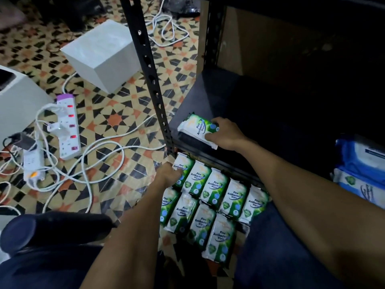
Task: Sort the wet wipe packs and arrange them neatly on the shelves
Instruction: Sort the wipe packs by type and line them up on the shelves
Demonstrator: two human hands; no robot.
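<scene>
The black metal shelf (239, 105), filling the upper right of the frame, is matt and nearly bare: judging by that, the sorting has hardly begun. Just one green pack (196, 128) lies on its front left corner, with the right hand (226, 135) curled round its near end.

At lower centre, nine more green packs (212, 203) lie in two rough rows on the patterned tile floor (108, 122), glossy soft pouches, pillow-shaped and crinkled at the seams. The left hand (166, 175) grips the top-left one of them. At the right edge, blue-and-white packs (360, 170), also soft film, sit stacked and unsorted.

A perforated steel upright (150, 80) crosses the middle.
</scene>
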